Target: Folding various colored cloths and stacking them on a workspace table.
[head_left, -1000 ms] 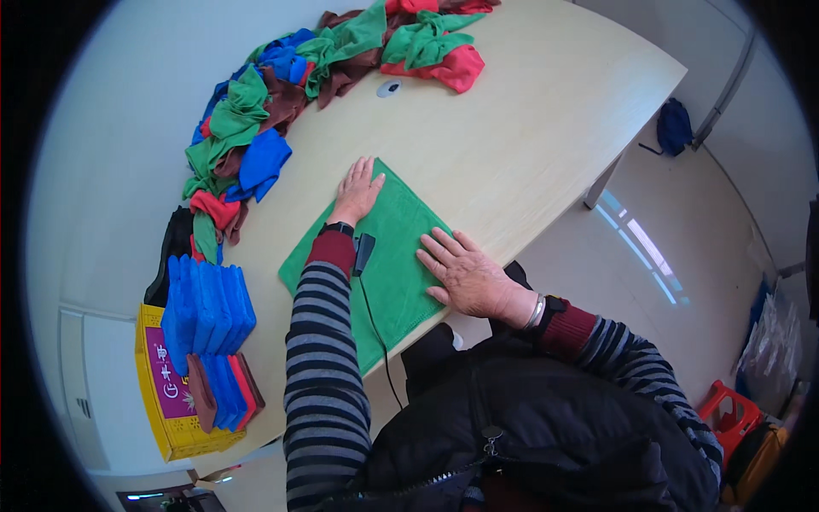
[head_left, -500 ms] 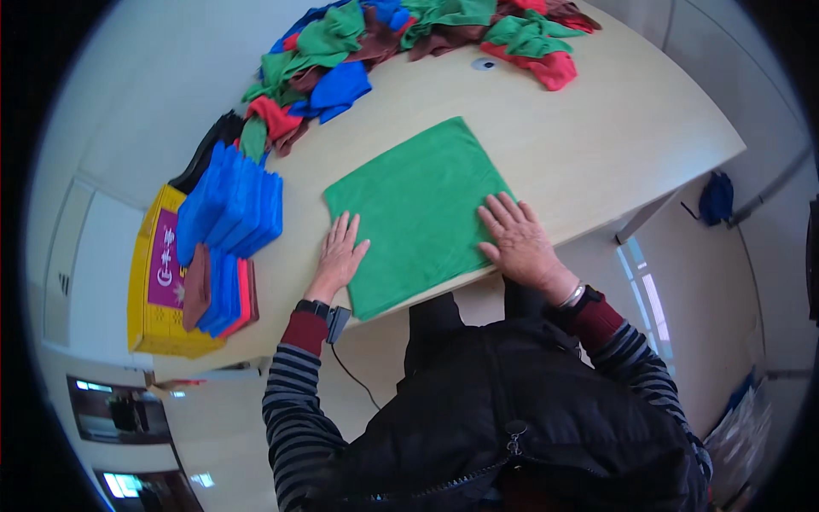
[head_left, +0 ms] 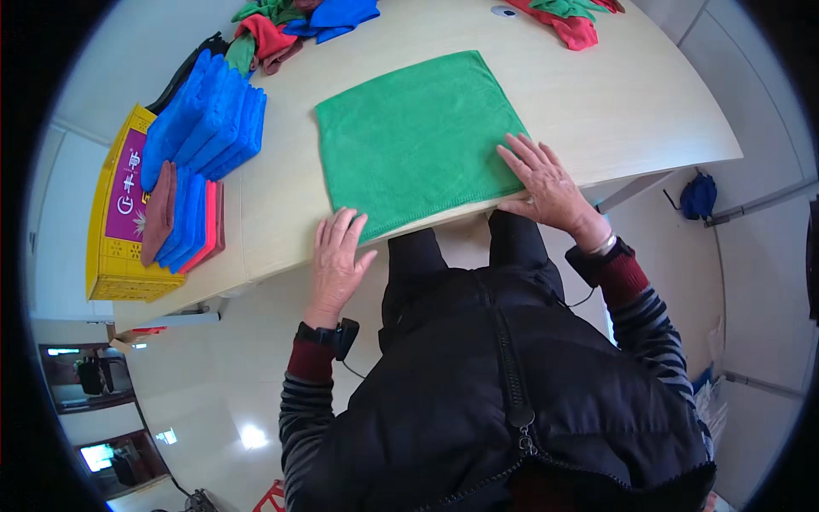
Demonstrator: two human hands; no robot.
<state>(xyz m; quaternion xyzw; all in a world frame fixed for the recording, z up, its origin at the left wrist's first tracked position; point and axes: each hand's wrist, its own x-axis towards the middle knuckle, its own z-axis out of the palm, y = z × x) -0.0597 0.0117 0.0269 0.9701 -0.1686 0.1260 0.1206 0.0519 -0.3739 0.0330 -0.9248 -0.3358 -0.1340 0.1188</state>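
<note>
A green cloth [head_left: 418, 141] lies flat on the table, its near edge running along the table's front edge. My left hand [head_left: 337, 260] is at the cloth's near left corner, fingers stretched out and fingertips at the fabric's edge. On the other side, my right hand [head_left: 546, 186] has its fingers extended over the cloth's right edge by the near right corner, with the thumb low at the table edge. Neither hand grips anything. Whether the right fingertips press on the fabric or hover just above it, I cannot tell.
To the left stand stacked folded blue cloths [head_left: 209, 115], with a folded brown cloth [head_left: 159, 218] and a red one [head_left: 203, 235] upright below them. A yellow crate [head_left: 128, 280] sits beside them. Crumpled cloths [head_left: 341, 17] lie at the back, others [head_left: 572, 26] at back right.
My left hand has slid from the cloth's left side to its near left corner. The right hand has lifted partly off the cloth at its right edge. The whole view has shifted.
</note>
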